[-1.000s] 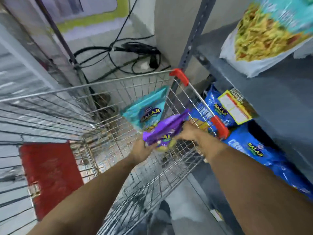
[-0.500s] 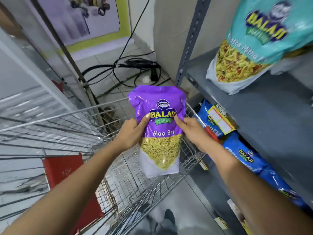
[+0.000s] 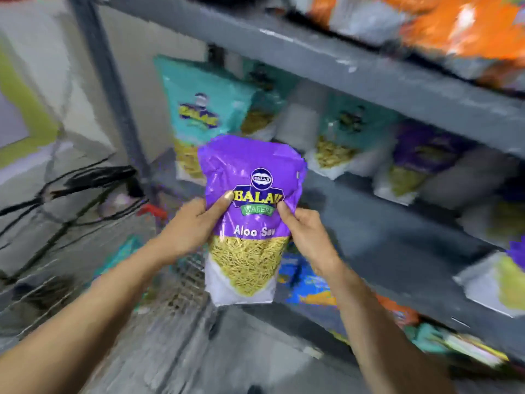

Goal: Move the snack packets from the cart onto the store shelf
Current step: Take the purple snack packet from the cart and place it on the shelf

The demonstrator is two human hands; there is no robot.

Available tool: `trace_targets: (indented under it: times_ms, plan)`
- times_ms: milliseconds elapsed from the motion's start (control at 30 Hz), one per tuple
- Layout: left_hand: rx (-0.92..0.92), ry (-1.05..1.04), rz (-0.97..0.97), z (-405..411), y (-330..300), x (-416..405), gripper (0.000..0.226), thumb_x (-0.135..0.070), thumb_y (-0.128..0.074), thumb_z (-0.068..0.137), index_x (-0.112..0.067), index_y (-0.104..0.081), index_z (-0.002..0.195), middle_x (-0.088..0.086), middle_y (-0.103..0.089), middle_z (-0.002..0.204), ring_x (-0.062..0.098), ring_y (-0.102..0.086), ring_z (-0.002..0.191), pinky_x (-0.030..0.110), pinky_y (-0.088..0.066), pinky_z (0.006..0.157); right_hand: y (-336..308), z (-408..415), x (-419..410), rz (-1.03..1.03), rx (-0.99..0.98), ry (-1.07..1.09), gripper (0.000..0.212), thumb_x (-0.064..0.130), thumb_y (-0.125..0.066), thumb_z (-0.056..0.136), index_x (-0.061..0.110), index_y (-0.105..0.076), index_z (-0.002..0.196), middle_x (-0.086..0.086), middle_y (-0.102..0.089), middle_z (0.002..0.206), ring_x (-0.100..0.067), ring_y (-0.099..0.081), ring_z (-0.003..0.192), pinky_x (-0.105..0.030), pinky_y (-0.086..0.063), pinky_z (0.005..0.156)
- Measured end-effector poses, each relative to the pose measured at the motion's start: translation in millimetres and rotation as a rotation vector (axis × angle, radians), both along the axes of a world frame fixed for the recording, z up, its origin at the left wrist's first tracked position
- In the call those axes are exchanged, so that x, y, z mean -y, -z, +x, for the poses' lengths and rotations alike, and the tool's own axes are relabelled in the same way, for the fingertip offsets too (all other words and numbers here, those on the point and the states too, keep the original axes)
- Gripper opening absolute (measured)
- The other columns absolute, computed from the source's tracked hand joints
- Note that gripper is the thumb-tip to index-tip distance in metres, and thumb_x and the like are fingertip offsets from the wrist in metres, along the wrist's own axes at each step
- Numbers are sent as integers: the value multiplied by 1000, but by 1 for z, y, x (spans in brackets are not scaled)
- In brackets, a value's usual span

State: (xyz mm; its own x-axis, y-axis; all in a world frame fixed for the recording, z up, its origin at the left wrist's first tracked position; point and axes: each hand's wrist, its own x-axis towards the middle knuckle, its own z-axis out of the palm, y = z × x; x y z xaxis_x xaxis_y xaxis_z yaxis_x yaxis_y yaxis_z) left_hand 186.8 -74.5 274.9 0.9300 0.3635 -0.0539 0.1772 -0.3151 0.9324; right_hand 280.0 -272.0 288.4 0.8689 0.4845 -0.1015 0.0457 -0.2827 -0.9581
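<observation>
At the far left of the frame a pale wall (image 3: 42, 52) carried a yellow-green band, and below it black cables (image 3: 71, 186) trailed over the grey floor (image 3: 176, 359). The wire cart (image 3: 181, 282) showed at lower left, much blurred, a red corner piece (image 3: 152, 210) at its top edge. A dark grey upright post (image 3: 110, 89) of the store shelf (image 3: 397, 245) rose left of centre.

In the middle, the left hand (image 3: 193, 226) and the right hand (image 3: 306, 237) each gripped a side of the purple snack packet (image 3: 250, 217), thumbs pressed on its front, fingers curled behind. It was upright, in the air above the cart's edge and in front of the middle shelf board, not resting on it.

Behind it a teal packet (image 3: 199, 115) stood at the shelf's left end. Further right, more teal and purple packets (image 3: 420, 155) stood blurred on the same board. Orange packets (image 3: 454, 29) lay on the upper board at top right, blue packets (image 3: 309, 280) below.
</observation>
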Motion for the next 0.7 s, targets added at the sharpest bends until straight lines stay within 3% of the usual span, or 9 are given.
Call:
trace_targets:
  times_ms: [100,133,200,267,333,400,533,633,700]
  plan:
    - [24,88,80,55,-16,63,64,-62,-45,87,-6,-60,61,7,-56,53,10,-43,55,30,-44,63,-6,25,67,49,35,229,64,32,-54,98,-31,-48,92,-48,-58,103,-24,-45,72,-45,-49,75]
    - [37,134,97,72,-21,85,64,-59,-45,90,-3,-54,58,7,-50,53,14,-40,57,32,-42,63,-7,33,90,70,47,312,58,32,-54,98,-25,-54,86,-32,-71,91,-17,-44,70,-32,-48,71]
    - [69,222,105,103,-27,130,61,-51,-46,95,-2,-49,58,10,-45,59,17,-36,62,35,-39,64,-8,47,132,81,90,446,46,35,-54,98,-1,-64,71,4,-69,66,1,-44,63,-18,-44,61]
    - [92,291,92,133,-30,172,60,-47,-46,97,1,-51,61,12,-47,61,19,-39,62,36,-41,65,-10,61,168,75,104,540,43,41,-52,96,3,-68,83,-6,-78,86,-2,-56,76,-32,-52,79]
    - [99,341,80,158,-31,211,61,-46,-45,98,6,-56,68,18,-59,65,29,-50,63,39,-46,71,-11,80,201,118,119,607,38,45,-50,93,14,-73,92,-10,-76,105,-17,-67,100,-44,-50,97]
    - [106,363,36,182,-27,239,57,-45,-44,99,2,-63,72,25,-70,79,33,-59,70,40,-48,75,-12,97,224,149,130,656,34,49,-52,89,23,-73,85,-4,-74,101,-19,-65,99,-43,-48,96]
    - [107,371,-89,222,-18,286,51,-40,-45,100,3,-69,83,10,-71,79,15,-56,72,24,-49,70,-9,128,259,150,141,737,41,47,-51,91,9,-64,83,-17,-73,97,-13,-59,91,-51,-49,97]
    - [95,376,-113,243,-8,307,50,-39,-46,100,3,-69,84,15,-74,83,14,-58,71,29,-47,69,-3,143,271,119,99,797,36,39,-47,99,9,-66,99,-17,-72,110,-17,-62,102,-45,-47,104]
    - [81,397,-108,250,2,312,47,-40,-46,99,-7,-68,75,6,-74,76,2,-58,60,25,-45,63,6,148,277,99,89,816,31,37,-46,101,14,-66,106,-3,-71,107,-9,-65,101,-17,-48,96]
